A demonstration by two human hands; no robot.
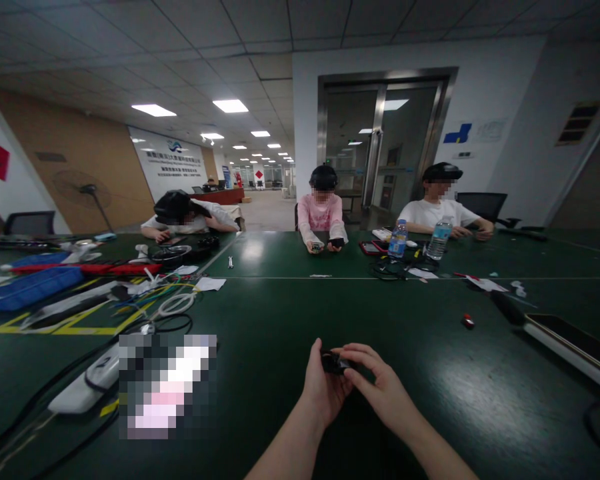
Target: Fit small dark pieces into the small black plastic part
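A small black object (333, 362) is held between my two hands over the green table; its exact kind is too small to make out. My left hand (321, 385) cups it from the left, thumb up along its side. From the right, my right hand (379, 381) pinches its near end between thumb and fingers. Part of the object is hidden by the fingers. A small red and silver thing (468, 321) lies on the table to the right of my hands.
A white power strip (87, 383) with black cables lies at left, beside a blurred-out patch. Further back are blue trays (33, 291), coiled white cable (176, 305) and two water bottles (398, 239). A flat device (575, 347) sits at right. Three people sit across the green table (260, 313).
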